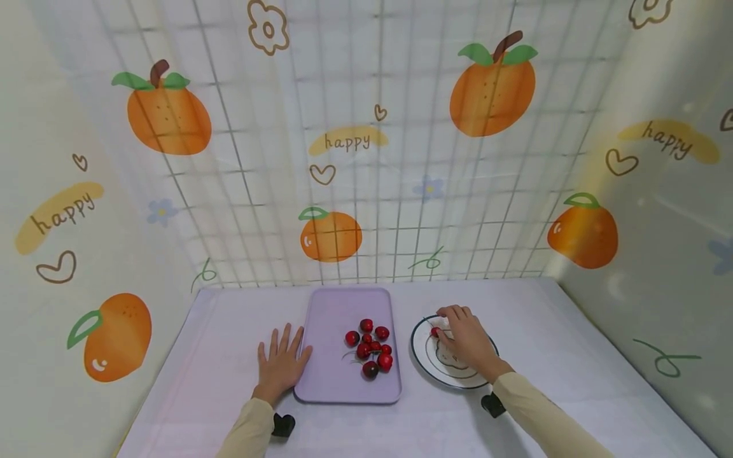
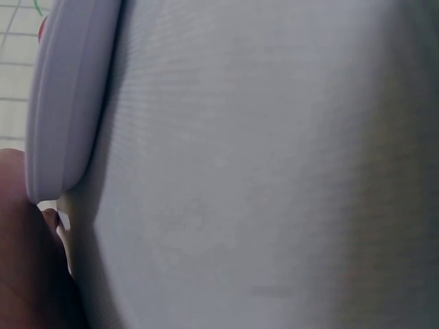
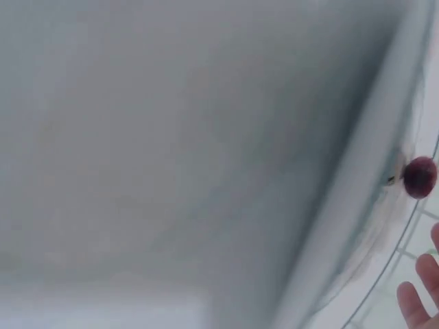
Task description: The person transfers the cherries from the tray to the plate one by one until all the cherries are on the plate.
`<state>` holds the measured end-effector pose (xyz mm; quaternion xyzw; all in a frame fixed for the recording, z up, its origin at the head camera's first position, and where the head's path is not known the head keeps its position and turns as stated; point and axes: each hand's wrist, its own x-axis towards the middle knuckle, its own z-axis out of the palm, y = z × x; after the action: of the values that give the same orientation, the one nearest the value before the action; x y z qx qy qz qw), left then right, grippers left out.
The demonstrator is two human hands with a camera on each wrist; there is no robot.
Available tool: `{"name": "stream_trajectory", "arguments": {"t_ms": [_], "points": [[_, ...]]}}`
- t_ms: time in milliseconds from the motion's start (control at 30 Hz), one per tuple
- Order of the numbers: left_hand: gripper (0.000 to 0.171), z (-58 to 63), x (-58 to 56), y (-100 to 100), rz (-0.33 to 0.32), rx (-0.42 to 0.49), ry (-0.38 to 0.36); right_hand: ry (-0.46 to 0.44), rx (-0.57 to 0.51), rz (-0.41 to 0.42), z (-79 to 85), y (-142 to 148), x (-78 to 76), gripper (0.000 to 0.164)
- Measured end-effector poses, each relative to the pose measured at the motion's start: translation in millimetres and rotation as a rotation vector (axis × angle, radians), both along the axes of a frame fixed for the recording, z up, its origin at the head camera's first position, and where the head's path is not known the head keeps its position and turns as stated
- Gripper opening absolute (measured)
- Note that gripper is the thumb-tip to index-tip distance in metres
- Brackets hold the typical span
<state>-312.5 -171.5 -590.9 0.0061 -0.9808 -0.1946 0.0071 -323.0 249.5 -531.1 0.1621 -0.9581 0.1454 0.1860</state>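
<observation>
My left hand (image 1: 280,366) rests palm down with fingers spread, its thumb over the left rim of a lilac tray (image 1: 326,343). Several dark red cherries (image 1: 385,362), some with stems, lie on the tray's right half. Over a white plate with a dark rim (image 1: 420,356) hovers my right hand (image 1: 466,340), its thumb right by a single cherry (image 1: 435,331). In the right wrist view that cherry (image 3: 420,177) sits near the plate's rim, with the fingers (image 3: 411,305) apart from it. The left wrist view has the tray's side wall (image 2: 68,103) beside part of the hand.
A white cloth (image 1: 240,318) covers the table. Behind it and at both sides hang pale curtains printed with oranges (image 1: 331,236). Black heart-shaped pieces (image 1: 283,425) sit at both wrists. The plate stands to the right of the tray, with a narrow gap between them.
</observation>
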Motion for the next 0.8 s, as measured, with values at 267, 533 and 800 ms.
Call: {"name": "stream_trajectory", "arguments": {"t_ms": [267, 533, 800], "points": [[0.067, 3.7, 2.4, 0.7, -0.003, -0.001, -0.014, 0.041, 0.027, 0.052, 6.5, -21.1, -2.9, 0.04], [0.067, 9.4, 4.7, 1.0, -0.008, 0.011, 0.002, 0.072, 0.04, 0.134, 9.4, -49.0, -8.3, 0.044], [0.064, 15.5, 11.1, 3.4, -0.013, 0.012, -0.015, -0.018, 0.025, 0.13, 7.1, -70.4, -7.8, 0.04]]}}
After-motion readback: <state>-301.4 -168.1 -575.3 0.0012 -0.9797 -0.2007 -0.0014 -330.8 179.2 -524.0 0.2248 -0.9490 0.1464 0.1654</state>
